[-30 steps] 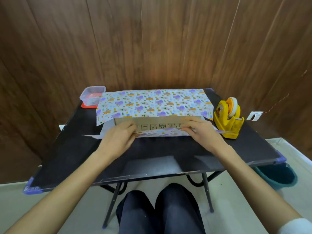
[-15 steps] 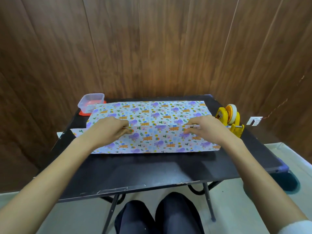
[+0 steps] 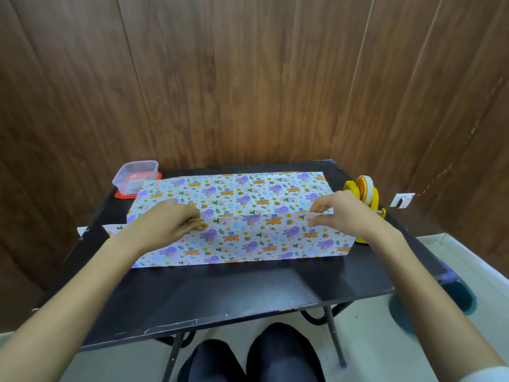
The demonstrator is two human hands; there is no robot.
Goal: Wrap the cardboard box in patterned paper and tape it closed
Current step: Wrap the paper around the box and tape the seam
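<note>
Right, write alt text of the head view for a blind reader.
The left hand and right hand pinch the raised edge of patterned paper on a black table. A yellow tape dispenser stands right, a plastic container far left.

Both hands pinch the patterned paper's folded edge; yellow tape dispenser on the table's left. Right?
One slip: the yellow plastic tape dispenser stands at the right edge of the black table, beside the right hand, as the head view shows. That hand and the left hand do pinch the folded edge of the patterned wrapping paper.
</note>
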